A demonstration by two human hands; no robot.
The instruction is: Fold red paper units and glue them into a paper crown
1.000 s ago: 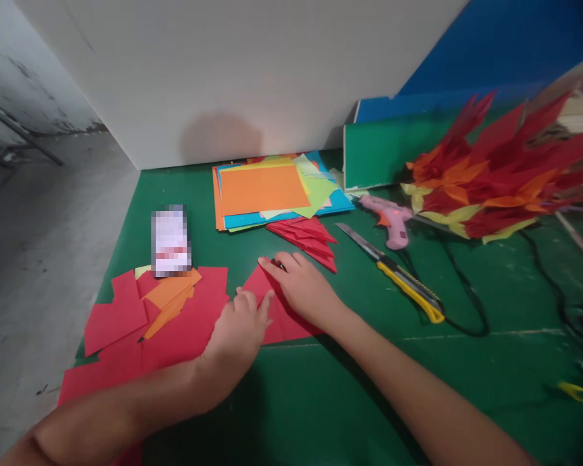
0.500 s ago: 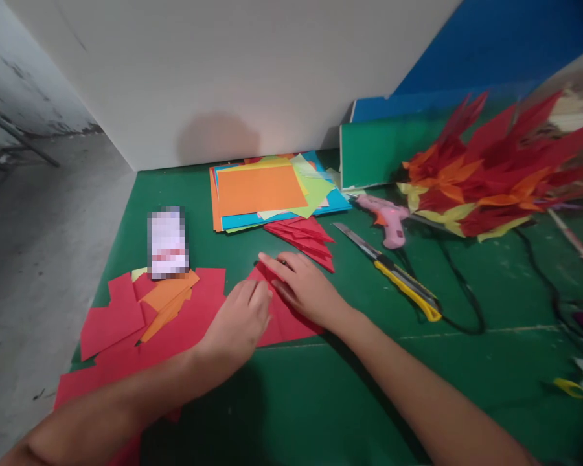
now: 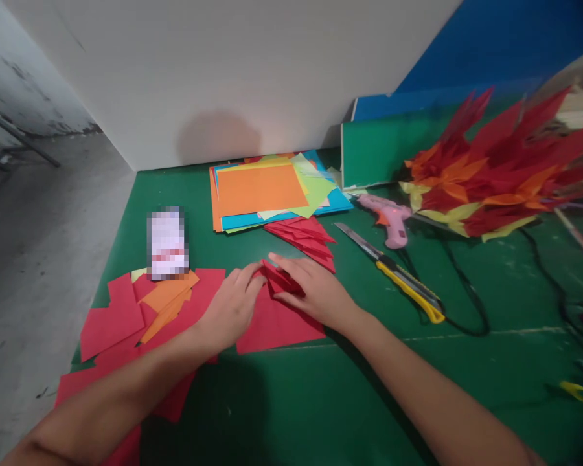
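Note:
A sheet of red paper lies on the green table, its far part lifted and folded over between my hands. At the far left corner of the fold, my left hand pinches the paper between thumb and fingers. My right hand grips the raised flap from the right, with the thumb on the near side and the fingers behind. Just beyond my right hand is a small pile of folded red paper pieces. Loose red sheets and folded orange pieces lie left of my left hand, partly under the forearm.
A stack of coloured paper lies by the white panel. To the right are a pink glue gun with a cord, a yellow utility knife with its blade out, and a red-orange paper arrangement. A blurred phone is at left.
The far part of the red sheet has risen into a fold. My left hand has shifted slightly left, and my right hand has turned from lying on the paper to gripping the flap.

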